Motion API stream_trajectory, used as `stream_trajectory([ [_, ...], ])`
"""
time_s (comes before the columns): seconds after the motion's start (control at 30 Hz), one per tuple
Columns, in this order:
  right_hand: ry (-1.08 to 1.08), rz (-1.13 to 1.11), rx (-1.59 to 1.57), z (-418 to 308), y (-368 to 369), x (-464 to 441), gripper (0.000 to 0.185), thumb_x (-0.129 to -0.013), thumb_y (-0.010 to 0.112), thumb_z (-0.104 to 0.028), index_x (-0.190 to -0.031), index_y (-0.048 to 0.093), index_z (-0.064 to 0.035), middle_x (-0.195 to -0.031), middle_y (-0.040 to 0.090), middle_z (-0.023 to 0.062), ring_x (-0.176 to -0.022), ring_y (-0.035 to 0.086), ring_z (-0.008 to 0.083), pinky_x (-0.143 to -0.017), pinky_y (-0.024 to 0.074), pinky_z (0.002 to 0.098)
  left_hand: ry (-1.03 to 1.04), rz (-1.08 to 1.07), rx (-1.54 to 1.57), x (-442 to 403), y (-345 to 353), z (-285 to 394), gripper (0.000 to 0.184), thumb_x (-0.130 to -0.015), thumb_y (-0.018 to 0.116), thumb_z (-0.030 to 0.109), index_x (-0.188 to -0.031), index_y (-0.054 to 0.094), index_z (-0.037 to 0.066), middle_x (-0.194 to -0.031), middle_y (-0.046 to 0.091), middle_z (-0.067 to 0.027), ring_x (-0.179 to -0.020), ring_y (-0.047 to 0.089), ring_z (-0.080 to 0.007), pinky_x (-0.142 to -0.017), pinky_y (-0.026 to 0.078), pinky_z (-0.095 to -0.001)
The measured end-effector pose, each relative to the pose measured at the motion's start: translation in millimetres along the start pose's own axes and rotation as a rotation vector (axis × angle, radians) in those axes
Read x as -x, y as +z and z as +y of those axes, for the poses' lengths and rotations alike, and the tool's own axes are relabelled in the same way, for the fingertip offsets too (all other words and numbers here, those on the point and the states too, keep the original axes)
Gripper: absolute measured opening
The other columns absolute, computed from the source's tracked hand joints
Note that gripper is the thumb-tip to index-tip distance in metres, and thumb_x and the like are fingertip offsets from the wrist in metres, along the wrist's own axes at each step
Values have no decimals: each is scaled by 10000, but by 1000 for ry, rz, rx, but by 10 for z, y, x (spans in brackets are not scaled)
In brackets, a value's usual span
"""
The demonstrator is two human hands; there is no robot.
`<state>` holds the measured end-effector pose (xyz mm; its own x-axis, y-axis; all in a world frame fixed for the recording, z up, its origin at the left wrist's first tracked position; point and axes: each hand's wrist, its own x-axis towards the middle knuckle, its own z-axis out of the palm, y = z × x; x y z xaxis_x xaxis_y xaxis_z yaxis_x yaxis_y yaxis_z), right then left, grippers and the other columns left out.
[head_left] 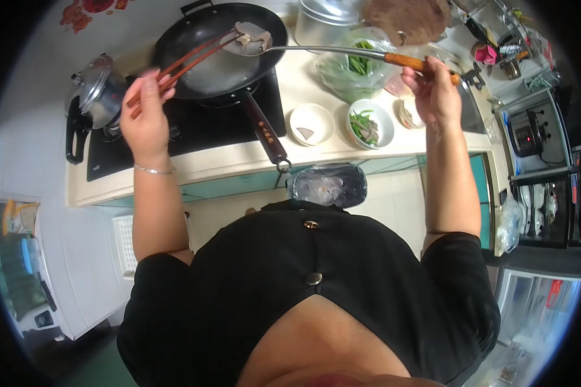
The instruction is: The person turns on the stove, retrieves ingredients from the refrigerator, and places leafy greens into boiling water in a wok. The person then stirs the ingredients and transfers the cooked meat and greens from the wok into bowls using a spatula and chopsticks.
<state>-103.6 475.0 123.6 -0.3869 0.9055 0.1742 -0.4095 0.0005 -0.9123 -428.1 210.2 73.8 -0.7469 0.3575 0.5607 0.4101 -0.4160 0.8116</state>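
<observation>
My left hand [147, 113] is closed around a pair of reddish-brown chopsticks [197, 56], whose tips reach over the black wok [168, 55]. With my right hand [434, 90] I grip the wooden handle of a long metal ladle [332, 48]. The ladle's broad head is over the far part of the wok and carries pale, meat-like pieces [252, 35]. The chopstick tips meet these pieces; whether they pinch one I cannot tell. Cloudy, whitish liquid [219, 72] lies in the wok below.
The wok's handle [263, 129] points toward me over the black stove [193, 132]. A pressure cooker [100, 90] stands left. To the right are a white bowl [312, 124], a bowl of green vegetables [369, 124], a plastic bag of greens [348, 71] and a lidded pot [326, 19]. A lined bin [327, 185] stands below.
</observation>
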Motion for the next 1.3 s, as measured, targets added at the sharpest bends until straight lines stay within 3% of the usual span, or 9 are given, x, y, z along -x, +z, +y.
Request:
stream_trajectory([
  [0.3,-17,1,135,-678,-854,442,191,-870,521,-179,-988,516,-29,-880,593,127,-694,637,242,-613,562,324,-67,-163,-2,343,328,302,222,-895,518,140,-1008,568,-44,-915,613,-115,-845,615,-172,-719,513,-252],
  [0.57,56,27,251,-754,-1140,787,162,-869,514,-164,-952,493,-26,-820,588,105,-642,624,202,-576,549,296,-230,-647,-75,521,824,85,203,-892,527,147,-1014,592,-1,-915,619,-61,-832,583,-113,-724,467,-226],
  [0.73,82,60,282,-686,-1271,852,169,-864,516,-165,-968,483,-35,-812,580,101,-632,618,198,-572,543,293,-303,-673,-129,571,1102,28,198,-879,544,158,-963,607,-9,-857,625,-67,-799,595,-122,-718,476,-232],
  [0.93,114,96,317,-668,-1346,948,175,-859,530,-179,-960,491,-41,-812,581,99,-630,614,192,-583,539,302,-245,-730,-298,570,1111,92,190,-872,548,155,-922,605,-20,-827,621,-65,-756,591,-117,-699,487,-239],
  [1.17,96,111,380,-678,-1294,996,181,-851,560,-197,-936,508,-46,-789,594,92,-628,616,186,-586,534,303,-354,-799,-286,600,1084,-127,190,-870,550,146,-928,600,-28,-833,616,-62,-737,584,-114,-696,491,-237],
  [1.3,106,123,394,-681,-1306,1026,174,-850,562,-197,-929,514,-50,-789,597,93,-620,618,187,-588,534,304,-360,-715,-95,660,1200,-1,190,-870,551,148,-937,599,-23,-830,611,-63,-736,584,-115,-685,488,-229],
])
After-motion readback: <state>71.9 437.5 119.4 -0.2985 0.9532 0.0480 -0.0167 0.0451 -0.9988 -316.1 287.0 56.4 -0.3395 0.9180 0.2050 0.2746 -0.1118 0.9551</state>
